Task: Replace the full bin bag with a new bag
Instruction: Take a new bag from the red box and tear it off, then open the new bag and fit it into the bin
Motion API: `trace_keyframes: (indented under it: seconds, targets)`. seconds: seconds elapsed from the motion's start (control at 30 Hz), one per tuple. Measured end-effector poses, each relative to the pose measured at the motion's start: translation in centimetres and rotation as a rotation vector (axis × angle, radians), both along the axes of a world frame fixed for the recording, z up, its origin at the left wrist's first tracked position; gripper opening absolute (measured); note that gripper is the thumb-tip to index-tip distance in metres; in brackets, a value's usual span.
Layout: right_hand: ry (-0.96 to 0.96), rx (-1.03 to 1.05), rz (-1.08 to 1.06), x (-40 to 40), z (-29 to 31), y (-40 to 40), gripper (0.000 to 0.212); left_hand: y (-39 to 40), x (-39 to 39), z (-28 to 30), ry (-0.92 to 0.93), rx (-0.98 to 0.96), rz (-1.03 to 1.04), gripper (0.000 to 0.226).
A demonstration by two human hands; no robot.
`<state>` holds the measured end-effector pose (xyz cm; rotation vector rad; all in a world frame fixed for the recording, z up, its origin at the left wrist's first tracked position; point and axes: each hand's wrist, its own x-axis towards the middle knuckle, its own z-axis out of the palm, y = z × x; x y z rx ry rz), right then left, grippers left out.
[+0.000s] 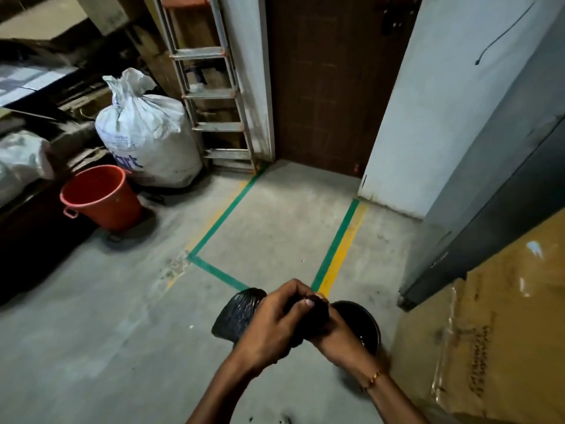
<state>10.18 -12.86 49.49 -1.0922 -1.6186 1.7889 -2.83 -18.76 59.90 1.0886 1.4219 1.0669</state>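
A roll of black bin bags [237,313] is held in front of me above the concrete floor. My left hand [272,322] wraps around the roll's right part, thumb on top. Pressed against it from the right, my right hand [333,332] has its fingers closed on the black plastic at the roll's end. Directly behind my right hand stands a small black bin [363,322], its dark open mouth partly hidden by that hand. Whether a bag lines it I cannot tell.
An orange bucket [102,197] and a tied white sack [146,133] stand at the left, with a metal ladder [214,96] behind. A brown door [330,87] is ahead. A cardboard box [495,332] and a grey cabinet [489,194] line the right. Green and yellow tape [336,243] marks the floor.
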Motion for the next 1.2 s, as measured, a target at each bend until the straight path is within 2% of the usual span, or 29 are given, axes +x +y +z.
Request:
trace_keyframes:
  seconds: [0.07, 0.13, 0.2, 0.23, 0.33, 0.43, 0.47, 0.57, 0.63, 0.73, 0.8, 0.87, 0.93, 1.0, 1.03, 1.07, 1.1, 1.2]
  targets:
    - [0.013, -0.070, -0.137, -0.3, -0.8, -0.3, 0.039, 0.4, -0.7, -0.8, 0.026, 0.005, 0.034, 0.012]
    - [-0.023, -0.142, -0.274, 0.5, -1.3, -0.1, 0.005, 1.2, -1.7, -2.2, 0.258, 0.057, 0.140, 0.013]
    - [-0.124, -0.142, -0.403, 2.1, -1.9, 1.0, 0.015, 2.6, -2.7, -3.8, 0.591, 0.123, 0.245, 0.010]
    - [-0.171, -0.115, -0.448, 3.1, -1.7, 1.6, 0.019, 3.5, -3.0, -4.3, 0.616, 0.122, 0.280, 0.010]
    - [-0.292, -0.011, -0.520, 5.9, -1.4, 3.6, 0.020, 6.4, -2.4, -5.9, 0.449, 0.058, 0.282, 0.018]
    - [-0.326, 0.057, -0.520, 8.4, -1.2, 5.7, 0.012, 9.2, -0.2, -6.9, 0.364, 0.037, 0.160, 0.021]
    - [-0.312, 0.069, -0.474, 8.9, -1.1, 6.3, 0.018, 10.0, 0.8, -6.9, 0.335, 0.028, 0.096, 0.022]
    - [-0.242, 0.102, -0.266, 9.5, -1.6, 7.6, 0.056, 11.8, 3.9, -6.8, 0.322, -0.004, -0.126, 0.020]
    - [-0.199, 0.178, -0.160, 9.1, -2.1, 8.6, 0.068, 12.5, 5.8, -6.2, 0.278, -0.026, -0.266, 0.019]
    - [-0.107, 0.165, -0.192, 9.2, -3.6, 9.6, 0.058, 13.1, 7.7, -6.1, 0.191, -0.071, -0.419, 0.023]
    - [-0.178, 0.170, -0.221, 10.2, -5.5, 9.6, 0.048, 13.4, 8.4, -6.1, 0.110, -0.123, -0.444, 0.025]
    - [-0.195, 0.112, -0.233, 10.8, -6.8, 9.7, 0.042, 13.7, 8.7, -6.3, -0.022, -0.201, -0.422, 0.018]
    - [-0.254, 0.037, -0.371, 10.9, -7.5, 10.0, 0.020, 14.1, 8.4, -6.9, -0.158, -0.267, -0.400, 0.015]
    - [-0.272, -0.190, -0.517, 10.6, -9.0, 10.2, 0.023, 14.4, 8.0, -7.9, -0.265, -0.295, -0.390, 0.022]
    - [-0.174, -0.372, -0.617, 10.7, -9.8, 10.1, 0.020, 14.6, 7.7, -8.6, -0.266, -0.306, -0.368, 0.023]
    - [-0.090, -0.486, -0.716, 10.9, -10.7, 9.9, 0.021, 14.8, 7.3, -9.5, -0.228, -0.316, -0.342, 0.022]
    - [-0.095, -0.558, -0.795, 11.3, -11.6, 9.5, 0.026, 15.0, 6.8, -10.7, -0.156, -0.319, -0.316, 0.021]
    - [0.049, -0.809, -1.026, 12.7, -14.4, 9.2, 0.029, 16.4, 5.1, -16.3, 0.114, -0.247, -0.294, 0.021]
